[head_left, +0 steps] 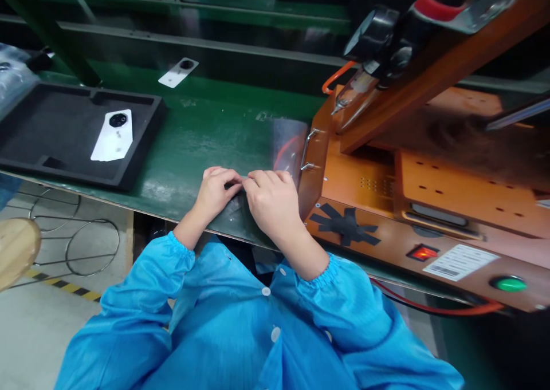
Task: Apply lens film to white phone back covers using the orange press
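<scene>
Near the front edge of the green tabletop, my left hand (218, 194) and my right hand (274, 205) meet at their fingertips. Both are closed in a pinch. Whatever lies between the fingers is too small and hidden to make out; a faint glossy patch shows on the table just below them. To the left, a white phone back panel (110, 144) with a round black camera ring lies in a black foam tray (55, 121). Another white panel (172, 78) with a dark camera ring lies farther back on the table (206, 121).
An orange machine (352, 178) with a metal handle, a lit red switch and a green button stands close on my right. A clear plastic sheet (286, 149) lies against its left side. A wooden stool (17, 247) stands on the floor at left.
</scene>
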A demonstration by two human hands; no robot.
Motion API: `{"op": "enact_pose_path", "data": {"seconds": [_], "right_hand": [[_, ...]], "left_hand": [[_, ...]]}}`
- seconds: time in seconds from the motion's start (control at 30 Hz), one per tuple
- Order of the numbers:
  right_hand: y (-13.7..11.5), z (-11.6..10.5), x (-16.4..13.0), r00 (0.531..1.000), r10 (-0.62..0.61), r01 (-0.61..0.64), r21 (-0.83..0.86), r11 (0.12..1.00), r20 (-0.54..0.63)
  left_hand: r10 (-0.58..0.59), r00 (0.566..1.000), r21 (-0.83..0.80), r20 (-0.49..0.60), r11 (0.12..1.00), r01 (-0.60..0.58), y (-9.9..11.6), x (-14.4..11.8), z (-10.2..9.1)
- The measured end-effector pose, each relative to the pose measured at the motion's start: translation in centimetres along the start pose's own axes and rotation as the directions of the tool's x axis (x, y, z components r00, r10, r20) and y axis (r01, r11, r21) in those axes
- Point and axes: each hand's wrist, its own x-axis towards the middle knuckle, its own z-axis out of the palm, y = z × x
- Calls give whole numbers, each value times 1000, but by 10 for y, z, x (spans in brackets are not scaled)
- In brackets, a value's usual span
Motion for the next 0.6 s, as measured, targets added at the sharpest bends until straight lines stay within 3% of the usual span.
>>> {"op": "enact_pose_path", "data": {"seconds": [0.13,0.27,0.43,0.6], "right_hand": [[1,-11,-7,995,-47,39,-92,995,-83],[-4,-40,-32,983,-43,23,-107,994,-181],[-24,-64,-75,953,18,42,193,980,-302],[-36,-52,-94,952,66,53,372,927,-300]], "left_hand": [[135,986,105,100,984,-145,4,-8,1],[213,947,193,241,946,-262,8,1,-2],[203,892,158,405,945,-287,-4,49,-9],[244,889,95,388,949,-302,-13,81,-11]]}}
